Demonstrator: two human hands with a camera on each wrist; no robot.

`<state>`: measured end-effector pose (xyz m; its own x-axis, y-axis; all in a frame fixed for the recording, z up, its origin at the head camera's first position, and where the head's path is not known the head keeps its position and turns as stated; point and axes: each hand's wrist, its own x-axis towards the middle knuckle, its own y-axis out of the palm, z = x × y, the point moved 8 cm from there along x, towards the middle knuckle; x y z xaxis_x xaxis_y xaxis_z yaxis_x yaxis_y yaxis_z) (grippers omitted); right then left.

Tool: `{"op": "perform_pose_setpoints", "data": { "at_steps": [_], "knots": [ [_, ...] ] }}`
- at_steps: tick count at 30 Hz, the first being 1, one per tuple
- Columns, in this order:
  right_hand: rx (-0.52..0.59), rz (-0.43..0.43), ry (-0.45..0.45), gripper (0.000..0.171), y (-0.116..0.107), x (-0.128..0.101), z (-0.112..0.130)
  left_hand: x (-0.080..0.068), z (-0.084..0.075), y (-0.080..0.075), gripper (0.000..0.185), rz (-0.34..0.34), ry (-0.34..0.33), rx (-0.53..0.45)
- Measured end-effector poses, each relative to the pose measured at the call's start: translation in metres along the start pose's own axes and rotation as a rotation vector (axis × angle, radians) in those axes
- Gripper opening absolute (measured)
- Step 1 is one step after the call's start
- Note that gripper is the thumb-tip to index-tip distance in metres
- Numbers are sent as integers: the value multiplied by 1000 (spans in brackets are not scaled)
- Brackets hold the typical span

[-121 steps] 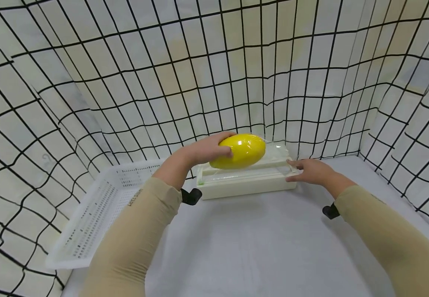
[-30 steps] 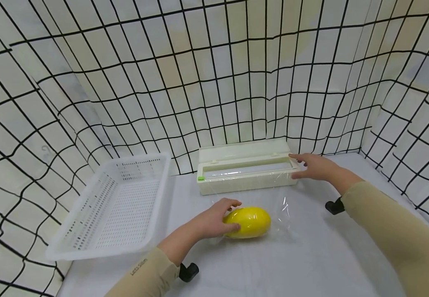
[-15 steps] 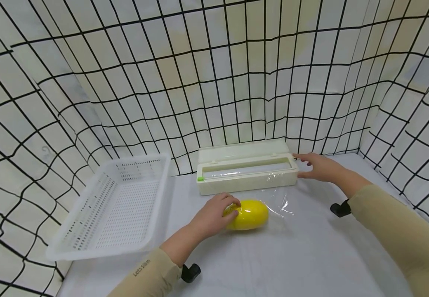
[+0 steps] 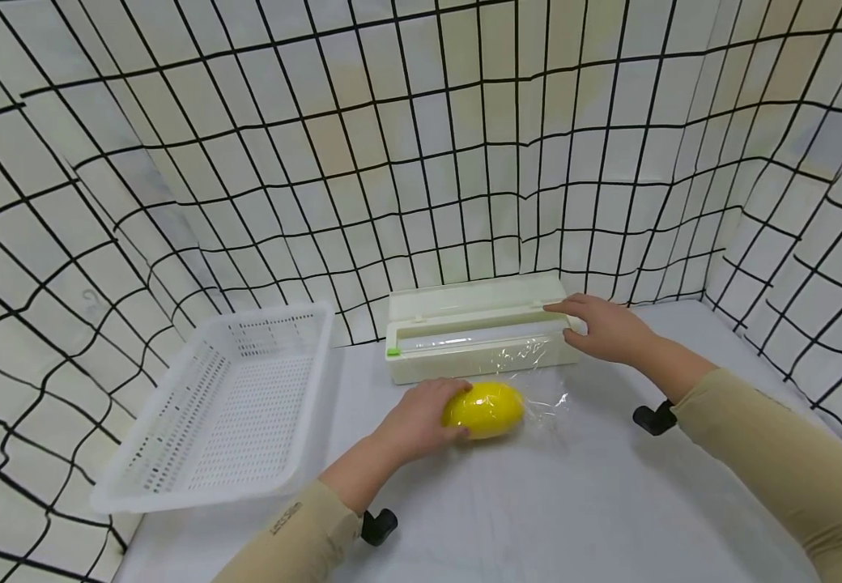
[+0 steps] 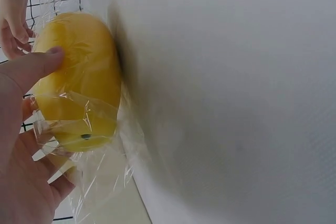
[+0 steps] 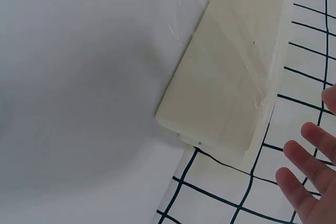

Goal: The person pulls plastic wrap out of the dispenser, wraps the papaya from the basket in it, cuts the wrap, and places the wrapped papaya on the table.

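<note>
A smooth yellow melon (image 4: pixel 490 410), partly wrapped in clear cling film (image 5: pixel 94 177), is low over the white table in front of the film dispenser. My left hand (image 4: pixel 421 417) holds its left end, thumb on one side and fingers on the other. The film runs from the melon to the cream cling film dispenser (image 4: pixel 486 366), whose lid (image 4: pixel 479 295) stands raised at the back with the roll showing inside. My right hand (image 4: pixel 606 328) is at the dispenser's right end with fingers spread. In the right wrist view its fingers (image 6: pixel 302 158) grip nothing.
A white perforated plastic basket (image 4: pixel 304 437) stands on the left of the table (image 4: pixel 574 510). Black wire mesh (image 4: pixel 465 146) over white sheeting encloses the back and both sides. The dispenser sits close to the back mesh.
Over four seconds the melon has come from above the dispenser to in front of it, with film drawn along. Lately it has edged back toward the dispenser, and my right hand has shifted left.
</note>
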<state>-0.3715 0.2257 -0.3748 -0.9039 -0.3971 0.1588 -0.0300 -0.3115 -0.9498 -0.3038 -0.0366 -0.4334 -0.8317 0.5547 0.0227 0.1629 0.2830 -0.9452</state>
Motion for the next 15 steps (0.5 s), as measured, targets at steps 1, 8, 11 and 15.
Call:
{"op": "perform_pose_setpoints", "data": {
  "at_steps": [1, 8, 11, 15],
  "knots": [
    [-3, 1, -2, 48, 0, 0, 0, 1, 1, 0, 66, -1, -2, -6],
    [2, 25, 7, 47, 6, 1, 1, -2, 5, 4, 70, 19, -24, -57],
    [5, 26, -14, 46, 7, 4, 7, -5, 4, 3, 69, 14, -20, -61],
    [15, 33, -35, 45, 9, 7, 14, -9, 3, 0, 68, 5, -14, -70]
  ]
}}
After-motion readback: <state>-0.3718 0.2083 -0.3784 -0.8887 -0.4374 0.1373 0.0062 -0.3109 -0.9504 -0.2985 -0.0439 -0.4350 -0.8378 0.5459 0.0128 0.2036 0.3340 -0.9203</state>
